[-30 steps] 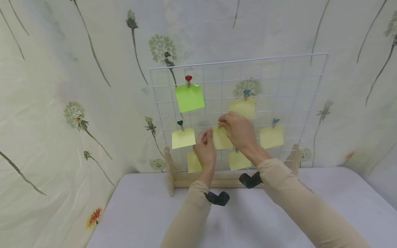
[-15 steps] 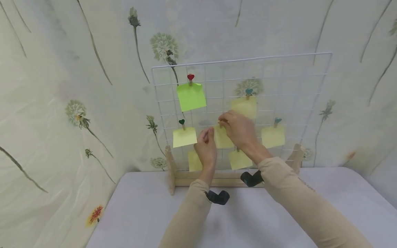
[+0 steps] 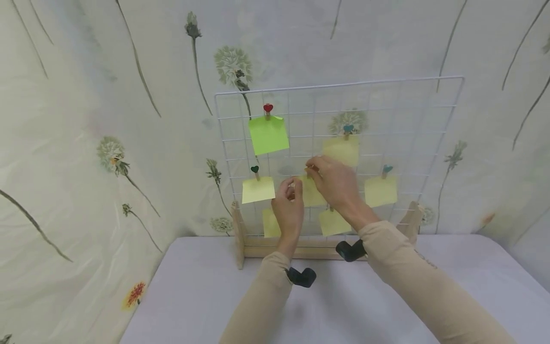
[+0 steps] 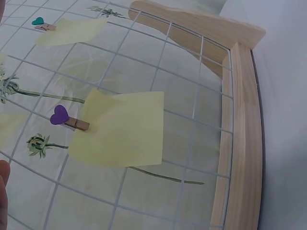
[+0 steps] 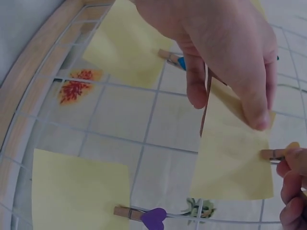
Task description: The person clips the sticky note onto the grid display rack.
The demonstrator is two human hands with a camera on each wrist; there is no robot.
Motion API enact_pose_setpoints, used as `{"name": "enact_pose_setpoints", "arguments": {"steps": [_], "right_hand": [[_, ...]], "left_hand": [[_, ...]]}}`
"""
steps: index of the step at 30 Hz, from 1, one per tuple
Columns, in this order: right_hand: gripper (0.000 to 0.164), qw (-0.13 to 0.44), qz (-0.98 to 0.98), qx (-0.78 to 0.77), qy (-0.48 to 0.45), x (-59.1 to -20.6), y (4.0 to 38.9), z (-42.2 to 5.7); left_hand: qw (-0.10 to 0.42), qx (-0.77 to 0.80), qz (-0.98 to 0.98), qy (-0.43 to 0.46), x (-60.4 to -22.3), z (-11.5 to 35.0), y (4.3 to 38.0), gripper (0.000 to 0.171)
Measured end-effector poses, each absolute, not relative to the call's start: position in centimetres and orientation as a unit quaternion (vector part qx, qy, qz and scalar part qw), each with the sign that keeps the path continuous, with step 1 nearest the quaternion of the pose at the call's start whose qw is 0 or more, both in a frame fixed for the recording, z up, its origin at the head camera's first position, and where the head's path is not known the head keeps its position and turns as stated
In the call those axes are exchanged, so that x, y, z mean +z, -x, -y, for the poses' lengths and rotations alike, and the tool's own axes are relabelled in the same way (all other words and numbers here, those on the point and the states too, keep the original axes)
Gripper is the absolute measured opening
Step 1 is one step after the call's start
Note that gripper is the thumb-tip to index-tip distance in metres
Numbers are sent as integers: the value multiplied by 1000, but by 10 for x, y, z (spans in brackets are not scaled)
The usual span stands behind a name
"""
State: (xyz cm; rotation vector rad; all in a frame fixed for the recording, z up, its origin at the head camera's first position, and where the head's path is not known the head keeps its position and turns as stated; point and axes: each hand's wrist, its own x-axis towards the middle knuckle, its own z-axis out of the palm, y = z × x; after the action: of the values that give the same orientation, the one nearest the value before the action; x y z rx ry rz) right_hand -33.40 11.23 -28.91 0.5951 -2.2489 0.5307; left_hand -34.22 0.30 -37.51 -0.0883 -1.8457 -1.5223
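Note:
My right hand [image 3: 337, 184] pinches a small wooden clothespin [image 5: 276, 154] at the top edge of a pale yellow sticky note [image 5: 230, 163] on the white wire grid [image 3: 313, 110]. My left hand [image 3: 290, 210] holds the upper left corner of this note; in the right wrist view its thumb [image 5: 256, 115] lies in front of the paper. Part of the note hides behind my right hand in the head view. Just below hangs another yellow note [image 4: 124, 129] with a purple heart clothespin [image 4: 60, 115].
A bright green note [image 3: 269, 136] hangs at the grid's upper left under a red heart clip [image 3: 268, 108]. Several more yellow notes surround my hands, including one at right [image 3: 381, 191]. A wooden stand [image 3: 309, 249] holds the grid on a white-covered table [image 3: 193, 286].
My left index finger and thumb now show a gap between them, where earlier they were pressed together. My right hand stays at the clothespin. The head view shifts slightly.

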Motion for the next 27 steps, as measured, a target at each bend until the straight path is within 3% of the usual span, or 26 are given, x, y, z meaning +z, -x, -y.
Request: {"name": "enact_pose_setpoints", "arguments": {"steps": [12,20,24,27], "right_hand": [[9,369,867,229,-243,-296,340,-110],[23,392,846,239,-269,-302,337,-112],[22,364,830,315,-282,-322,320,-122],[15,312,829,383,-262,-354,298,-132]], "left_hand": [[358,-580,731,36,-373,1,340,22],[414,-506,755,51,-371,2,339,26],[426,-473,769,65,-372,2,338,30],[421,-456,781,67,-375,2,336,31]]}}
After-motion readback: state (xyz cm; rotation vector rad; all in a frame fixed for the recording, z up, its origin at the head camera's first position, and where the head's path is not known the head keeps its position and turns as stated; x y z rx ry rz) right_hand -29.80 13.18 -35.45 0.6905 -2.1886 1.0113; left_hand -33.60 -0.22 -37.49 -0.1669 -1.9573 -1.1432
